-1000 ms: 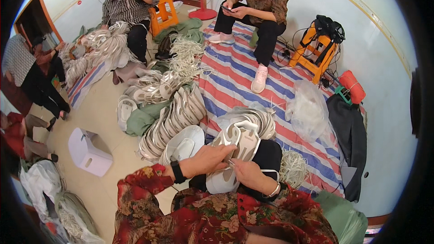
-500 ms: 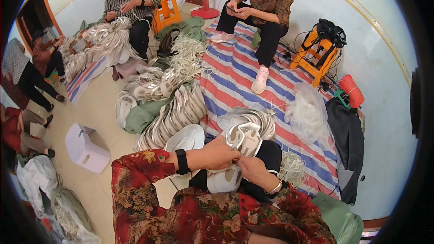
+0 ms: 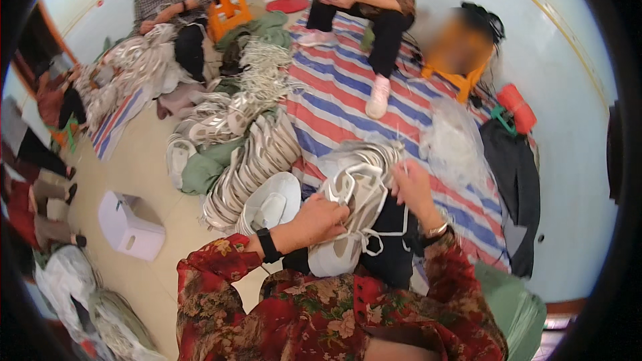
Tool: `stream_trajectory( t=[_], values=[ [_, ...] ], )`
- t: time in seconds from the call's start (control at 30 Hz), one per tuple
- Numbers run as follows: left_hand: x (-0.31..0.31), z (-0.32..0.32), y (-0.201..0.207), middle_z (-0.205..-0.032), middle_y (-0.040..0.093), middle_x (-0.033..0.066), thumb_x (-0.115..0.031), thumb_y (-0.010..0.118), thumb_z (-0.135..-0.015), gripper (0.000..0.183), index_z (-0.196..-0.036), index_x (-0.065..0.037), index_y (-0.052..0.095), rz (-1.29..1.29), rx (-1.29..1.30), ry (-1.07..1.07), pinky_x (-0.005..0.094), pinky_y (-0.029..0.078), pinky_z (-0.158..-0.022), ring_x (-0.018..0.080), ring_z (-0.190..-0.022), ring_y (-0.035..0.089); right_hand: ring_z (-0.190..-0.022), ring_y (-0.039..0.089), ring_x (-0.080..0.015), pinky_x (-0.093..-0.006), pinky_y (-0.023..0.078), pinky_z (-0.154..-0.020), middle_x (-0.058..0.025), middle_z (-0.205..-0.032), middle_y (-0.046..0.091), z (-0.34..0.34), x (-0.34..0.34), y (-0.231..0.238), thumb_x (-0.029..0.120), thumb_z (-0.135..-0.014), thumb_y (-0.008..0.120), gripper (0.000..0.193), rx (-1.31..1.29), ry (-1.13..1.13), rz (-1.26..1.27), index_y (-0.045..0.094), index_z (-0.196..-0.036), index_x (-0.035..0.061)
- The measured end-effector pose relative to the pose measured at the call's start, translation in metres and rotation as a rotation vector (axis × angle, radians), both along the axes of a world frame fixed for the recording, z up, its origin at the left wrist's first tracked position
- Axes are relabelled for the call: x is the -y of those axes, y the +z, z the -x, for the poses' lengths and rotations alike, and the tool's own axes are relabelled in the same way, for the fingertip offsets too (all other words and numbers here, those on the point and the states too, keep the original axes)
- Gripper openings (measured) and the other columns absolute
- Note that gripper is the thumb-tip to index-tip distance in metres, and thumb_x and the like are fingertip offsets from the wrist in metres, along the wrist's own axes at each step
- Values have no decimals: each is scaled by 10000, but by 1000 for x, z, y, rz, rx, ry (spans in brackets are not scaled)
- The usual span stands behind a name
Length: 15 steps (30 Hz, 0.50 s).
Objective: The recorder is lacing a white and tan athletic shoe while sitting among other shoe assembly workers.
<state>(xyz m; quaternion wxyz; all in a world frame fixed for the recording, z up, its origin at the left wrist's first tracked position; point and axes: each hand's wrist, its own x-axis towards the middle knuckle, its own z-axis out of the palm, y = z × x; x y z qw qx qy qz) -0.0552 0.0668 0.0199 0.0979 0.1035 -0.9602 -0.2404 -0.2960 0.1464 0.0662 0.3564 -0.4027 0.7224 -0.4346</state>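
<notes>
Shoe upper (image 3: 331,261): on lap, toe end toward body, taken as clock centre. Left hand (image 3: 315,219): nine o'clock, fingers bent, clamping upper's edge. Right hand (image 3: 416,190): two o'clock, thumb and fingers pinching white lace (image 3: 391,233); exact contact blurred. Change: hands met over upper half second ago; now apart, right swung outward, lace trailing between. Meaning, judged: lace being drawn through; slack loop at four o'clock suggests lacing unfinished. Nested uppers (image 3: 271,160) at ten o'clock, clear of hands.
</notes>
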Motion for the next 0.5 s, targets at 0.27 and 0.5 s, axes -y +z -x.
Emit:
stream_trajectory(
  t=[0.27,0.5],
  values=[
    [-13,51,26,-899,647,55,-219,636,-927,233,-1104,-68,622,-639,-304,282,279,445,-653,144,-707,549,-454,511,-85,-242,401,-422,-10,-610,565,-8,-14,24,188,-966,565,153,162,167,164,570,-929,39],
    [-20,59,32,-797,656,14,-220,514,-1017,264,-1003,3,654,-962,-350,369,249,460,-732,89,-759,572,-486,522,-72,-216,405,-475,-17,-628,583,0,-15,10,246,-1019,477,248,347,204,126,580,-969,26]
  ],
)
